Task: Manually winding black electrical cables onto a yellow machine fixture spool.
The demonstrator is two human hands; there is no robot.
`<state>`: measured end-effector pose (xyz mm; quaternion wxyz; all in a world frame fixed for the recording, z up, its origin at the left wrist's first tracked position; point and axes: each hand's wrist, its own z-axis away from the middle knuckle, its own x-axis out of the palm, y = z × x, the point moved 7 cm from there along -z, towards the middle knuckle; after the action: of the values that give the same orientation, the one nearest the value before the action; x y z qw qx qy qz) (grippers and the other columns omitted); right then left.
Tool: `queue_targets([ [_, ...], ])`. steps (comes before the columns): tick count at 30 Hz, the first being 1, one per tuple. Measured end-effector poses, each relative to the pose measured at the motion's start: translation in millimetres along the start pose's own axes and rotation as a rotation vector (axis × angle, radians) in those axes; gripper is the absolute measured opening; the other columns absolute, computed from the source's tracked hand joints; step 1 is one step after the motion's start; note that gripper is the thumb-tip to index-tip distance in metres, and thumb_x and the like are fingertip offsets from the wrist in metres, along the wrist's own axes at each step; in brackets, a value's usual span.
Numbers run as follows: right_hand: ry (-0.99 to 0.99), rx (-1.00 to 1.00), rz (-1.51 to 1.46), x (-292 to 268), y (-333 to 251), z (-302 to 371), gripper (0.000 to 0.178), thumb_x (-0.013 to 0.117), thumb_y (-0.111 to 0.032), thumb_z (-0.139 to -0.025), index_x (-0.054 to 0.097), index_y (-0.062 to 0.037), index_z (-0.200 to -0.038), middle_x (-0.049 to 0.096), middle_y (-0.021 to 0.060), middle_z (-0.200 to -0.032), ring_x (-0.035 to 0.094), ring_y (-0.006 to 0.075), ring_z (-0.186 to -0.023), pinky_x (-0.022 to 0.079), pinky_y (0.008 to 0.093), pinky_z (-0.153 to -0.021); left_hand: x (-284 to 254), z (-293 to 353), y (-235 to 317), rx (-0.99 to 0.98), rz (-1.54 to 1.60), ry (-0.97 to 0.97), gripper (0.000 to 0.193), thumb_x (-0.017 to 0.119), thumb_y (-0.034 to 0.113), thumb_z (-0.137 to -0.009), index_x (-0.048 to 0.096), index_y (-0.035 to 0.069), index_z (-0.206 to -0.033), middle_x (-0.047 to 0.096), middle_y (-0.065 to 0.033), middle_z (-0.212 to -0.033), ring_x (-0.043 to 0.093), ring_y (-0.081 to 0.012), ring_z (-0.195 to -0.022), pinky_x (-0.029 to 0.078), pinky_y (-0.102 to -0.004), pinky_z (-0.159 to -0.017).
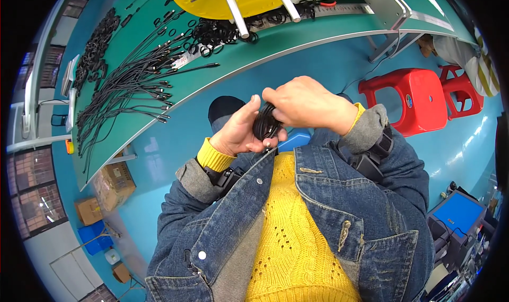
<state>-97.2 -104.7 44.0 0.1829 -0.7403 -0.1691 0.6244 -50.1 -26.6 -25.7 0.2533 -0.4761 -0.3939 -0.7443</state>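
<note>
A coiled black cable [265,124] is held between my hands, in front of my chest and off the table. My left hand [239,128] cradles the coil from the left and below, its thumb pointing up beside it. From the right, my right hand [309,104] pinches the top of the coil with bent fingers; its fingertips are partly hidden. Ahead and to the left, many loose black cables [130,82] lie fanned out on the green table [204,85], their plugs mostly pointing right.
A heap of small black rings [212,34] and a yellow round stool top [233,0] with metal legs sit on the table's far side. Red plastic stools [424,98] stand at the right. Cardboard boxes [114,185] and a blue bin [95,237] are on the left floor.
</note>
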Motion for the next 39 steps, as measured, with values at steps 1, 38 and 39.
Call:
queue_targets([
  [1,-0.011,0.014,0.026,6,0,-1,0.011,0.053,-0.008,-0.078,0.050,-0.0004,-0.086,0.060,0.0153,-0.069,0.060,0.0311,-0.062,0.046,0.0382,-0.050,-2,-2,-4,-0.056,0.012,-0.030,0.046,0.041,0.043,-0.090,0.050,0.003,-0.112,0.056,-0.0210,-0.100,0.055,-0.0228,-0.071,0.038,-0.0212,-0.041],
  [38,0.316,0.386,-0.421,79,23,4,0.020,0.054,-0.018,-0.084,0.046,0.0008,-0.088,0.057,0.0217,-0.070,0.058,0.0376,-0.061,0.044,0.0409,-0.054,-25,13,14,0.304,-1.702,0.897,0.025,0.065,0.024,-0.069,0.062,-0.001,-0.073,0.062,-0.0222,-0.071,0.061,-0.0387,-0.071,0.050,-0.0429,-0.064],
  [39,0.310,0.385,-0.370,86,29,3,0.023,0.053,-0.021,-0.086,0.046,0.0011,-0.088,0.057,0.0225,-0.071,0.057,0.0385,-0.060,0.043,0.0414,-0.053,-27,13,12,0.273,-1.711,0.891,0.025,0.063,0.024,-0.070,0.062,-0.001,-0.072,0.062,-0.0226,-0.071,0.061,-0.0384,-0.070,0.050,-0.0429,-0.063],
])
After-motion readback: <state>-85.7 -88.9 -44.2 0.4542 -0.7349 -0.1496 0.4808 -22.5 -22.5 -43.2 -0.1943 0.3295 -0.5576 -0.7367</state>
